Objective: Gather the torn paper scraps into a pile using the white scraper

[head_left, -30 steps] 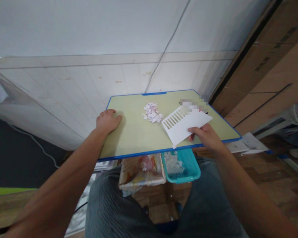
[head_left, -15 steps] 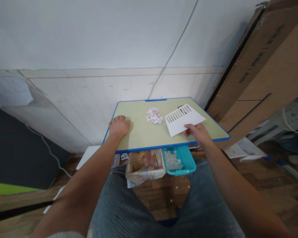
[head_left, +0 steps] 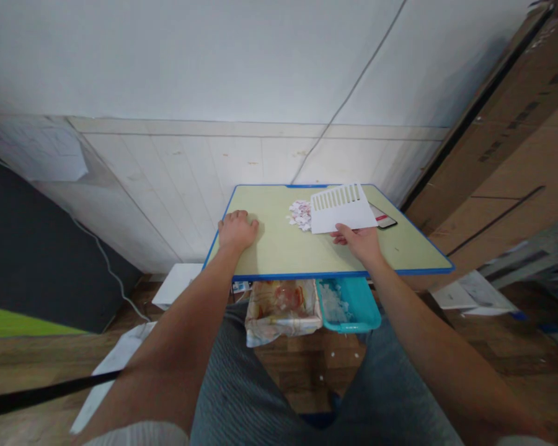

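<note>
My right hand (head_left: 359, 240) pinches the lower edge of a white card with a row of cut-out slots (head_left: 343, 214), thumb on top, holding it over the right half of the table. The card partly covers a pile of small paper scraps (head_left: 300, 215) on its left. To its right lies a dark-edged phone-like object (head_left: 387, 222) with a red mark, partly hidden by the card. My left hand (head_left: 238, 230) rests flat on the left part of the pale tabletop (head_left: 279, 251), fingers apart, holding nothing.
Under the table's blue front edge sit a lined box with plastic in it (head_left: 283, 325) and a turquoise basket (head_left: 369, 310) with pale scraps inside. Small white bits lie on the wooden floor (head_left: 302, 368). Tall cardboard (head_left: 502, 161) stands at the right, a white wall (head_left: 190, 161) behind.
My right hand has turned the slotted card straighter and moved it up toward the scrap pile, uncovering more of the phone-like object. My left hand stays on the table. The camera view has shifted.
</note>
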Tool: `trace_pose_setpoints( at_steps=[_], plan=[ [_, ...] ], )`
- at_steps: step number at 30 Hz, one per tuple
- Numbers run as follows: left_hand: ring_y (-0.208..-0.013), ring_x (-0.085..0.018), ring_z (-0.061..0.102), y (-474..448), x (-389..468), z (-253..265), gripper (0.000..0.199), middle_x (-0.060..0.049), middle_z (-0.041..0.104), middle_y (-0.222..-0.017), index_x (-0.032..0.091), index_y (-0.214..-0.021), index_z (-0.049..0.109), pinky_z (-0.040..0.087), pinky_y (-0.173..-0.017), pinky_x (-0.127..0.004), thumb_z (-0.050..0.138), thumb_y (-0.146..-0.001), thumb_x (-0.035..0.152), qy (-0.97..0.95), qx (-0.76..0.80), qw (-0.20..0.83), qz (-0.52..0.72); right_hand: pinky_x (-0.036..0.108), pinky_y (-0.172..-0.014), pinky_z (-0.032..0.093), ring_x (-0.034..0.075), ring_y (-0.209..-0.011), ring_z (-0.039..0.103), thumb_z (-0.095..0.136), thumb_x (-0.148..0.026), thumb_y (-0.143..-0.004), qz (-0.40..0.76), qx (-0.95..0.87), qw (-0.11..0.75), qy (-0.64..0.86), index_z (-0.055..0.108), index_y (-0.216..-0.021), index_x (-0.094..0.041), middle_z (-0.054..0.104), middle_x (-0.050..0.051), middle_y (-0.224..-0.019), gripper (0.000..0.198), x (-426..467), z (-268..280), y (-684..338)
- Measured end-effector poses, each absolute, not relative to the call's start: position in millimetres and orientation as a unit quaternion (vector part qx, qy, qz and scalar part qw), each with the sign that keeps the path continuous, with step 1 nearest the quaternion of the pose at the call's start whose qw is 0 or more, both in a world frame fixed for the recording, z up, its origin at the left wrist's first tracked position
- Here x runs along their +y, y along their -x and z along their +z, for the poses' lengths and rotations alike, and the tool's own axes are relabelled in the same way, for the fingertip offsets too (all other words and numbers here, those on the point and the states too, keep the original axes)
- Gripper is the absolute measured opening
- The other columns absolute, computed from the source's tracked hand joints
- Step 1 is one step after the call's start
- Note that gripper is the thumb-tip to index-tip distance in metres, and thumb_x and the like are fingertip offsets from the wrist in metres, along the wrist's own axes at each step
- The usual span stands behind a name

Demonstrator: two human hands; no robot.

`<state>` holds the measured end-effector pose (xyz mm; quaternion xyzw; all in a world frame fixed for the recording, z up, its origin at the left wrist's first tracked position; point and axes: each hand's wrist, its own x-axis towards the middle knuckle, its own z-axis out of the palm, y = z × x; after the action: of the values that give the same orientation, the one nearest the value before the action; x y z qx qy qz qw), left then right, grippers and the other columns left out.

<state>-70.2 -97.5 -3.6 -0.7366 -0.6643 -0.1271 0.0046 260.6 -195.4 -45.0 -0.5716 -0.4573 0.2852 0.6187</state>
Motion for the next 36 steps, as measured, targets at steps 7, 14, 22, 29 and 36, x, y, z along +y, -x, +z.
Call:
trace_pose_setpoints(
  at_steps=[7, 14, 22, 29, 36],
  plan=[
    [-0.17, -0.045, 0.06, 71, -93, -8, 0.064, -0.028, 0.068, -0.183, 0.011, -0.168, 0.072, 0.048, -0.14, -0.06, 0.046, -0.12, 0.045, 0.733, -0.666, -0.005, -0.139, 0.04, -0.062, 0.073, 0.026, -0.058, 0.079, 0.099, -0.065, -0.074, 0.305, -0.471, 0.598, 0.573, 0.076, -0.087, -0.023, 0.086, 0.014, -0.075, 0.05, -219, -45, -255],
    [-0.169, -0.045, 0.06, 71, -94, -9, 0.065, -0.028, 0.068, -0.182, 0.009, -0.168, 0.072, 0.048, -0.14, -0.059, 0.047, -0.12, 0.044, 0.733, -0.666, -0.007, -0.138, 0.04, -0.059, 0.07, 0.026, -0.055, 0.077, 0.102, -0.06, -0.072, 0.334, -0.481, 0.584, 0.562, 0.076, -0.081, -0.024, 0.085, 0.013, -0.072, 0.045, -234, -44, -243],
    [-0.168, -0.045, 0.062, 70, -96, -5, 0.059, -0.026, 0.072, -0.179, 0.013, -0.164, 0.076, 0.05, -0.139, -0.059, 0.049, -0.121, 0.044, 0.73, -0.669, -0.008, -0.141, 0.038, -0.06, 0.068, 0.025, -0.058, 0.076, 0.096, -0.061, -0.075, 0.335, -0.465, 0.602, 0.556, 0.075, -0.087, -0.026, 0.085, 0.01, -0.074, 0.043, -234, -44, -250],
    [-0.168, -0.045, 0.062, 68, -99, -4, 0.061, -0.026, 0.072, -0.178, 0.012, -0.164, 0.076, 0.05, -0.139, -0.059, 0.048, -0.12, 0.044, 0.73, -0.668, -0.009, -0.141, 0.039, -0.063, 0.07, 0.024, -0.059, 0.075, 0.104, -0.063, -0.075, 0.358, -0.512, 0.557, 0.547, 0.079, -0.084, -0.023, 0.087, 0.012, -0.076, 0.048, -241, -39, -247],
    [-0.167, -0.045, 0.062, 68, -98, -4, 0.063, -0.027, 0.071, -0.179, 0.01, -0.167, 0.075, 0.05, -0.138, -0.059, 0.048, -0.12, 0.044, 0.73, -0.67, -0.005, -0.135, 0.038, -0.064, 0.068, 0.023, -0.06, 0.073, 0.106, -0.064, -0.076, 0.371, -0.547, 0.534, 0.527, 0.083, -0.082, -0.022, 0.087, 0.011, -0.076, 0.049, -245, -35, -247]
  ],
)
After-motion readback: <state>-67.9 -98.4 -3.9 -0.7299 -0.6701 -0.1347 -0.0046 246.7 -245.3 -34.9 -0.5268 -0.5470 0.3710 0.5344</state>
